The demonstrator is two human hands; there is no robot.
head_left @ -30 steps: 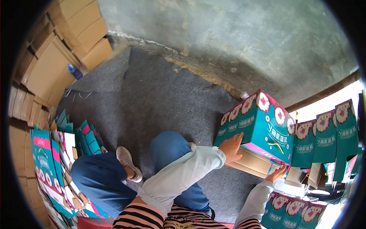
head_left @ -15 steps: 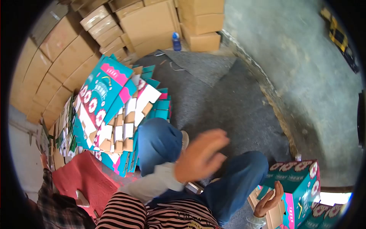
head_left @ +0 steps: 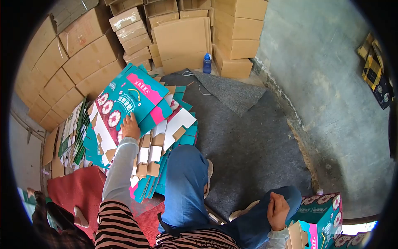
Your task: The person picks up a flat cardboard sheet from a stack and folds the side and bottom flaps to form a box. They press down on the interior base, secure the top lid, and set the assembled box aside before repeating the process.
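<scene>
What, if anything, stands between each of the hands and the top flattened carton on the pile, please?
Nothing visible for the left hand: it rests on the top flattened carton. For the right hand, by the right knee, the bent left leg lies between it and the pile in this view.

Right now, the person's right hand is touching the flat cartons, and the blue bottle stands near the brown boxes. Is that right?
Not quite: the head view shows the left hand touching the flat cartons, not the right hand. The blue bottle does stand near the brown boxes.
</scene>
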